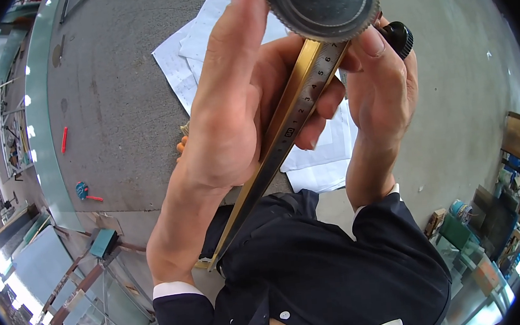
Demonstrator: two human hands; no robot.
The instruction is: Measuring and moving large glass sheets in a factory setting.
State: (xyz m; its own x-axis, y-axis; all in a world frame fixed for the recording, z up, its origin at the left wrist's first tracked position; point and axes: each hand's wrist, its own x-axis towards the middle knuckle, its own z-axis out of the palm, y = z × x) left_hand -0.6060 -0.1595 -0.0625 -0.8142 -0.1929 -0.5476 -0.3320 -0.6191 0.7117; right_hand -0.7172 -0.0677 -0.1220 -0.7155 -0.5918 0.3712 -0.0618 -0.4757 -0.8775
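Observation:
A long brass-coloured bar (287, 120) with a graduated scale slants from near my body up toward the camera. At its upper end sits a round disc (323, 2) with a knurled rim and a shiny, glassy face. My left hand (224, 110) is closed round the bar below the disc, its fingers curling behind and showing on the far side. Close beside it, my right hand (383, 83) is closed at the upper end, thumb just under the disc rim. A black knurled knob (399, 37) sticks out by its fingers. What lies behind the disc is hidden.
White paper sheets (318, 157) lie on the grey table (117, 82) under my hands. To the left are a red pen (64, 140), a teal tape measure (82, 190) and another small red marker (95, 198). Metal racks (107, 287) and stacked glass panes (476, 264) stand around.

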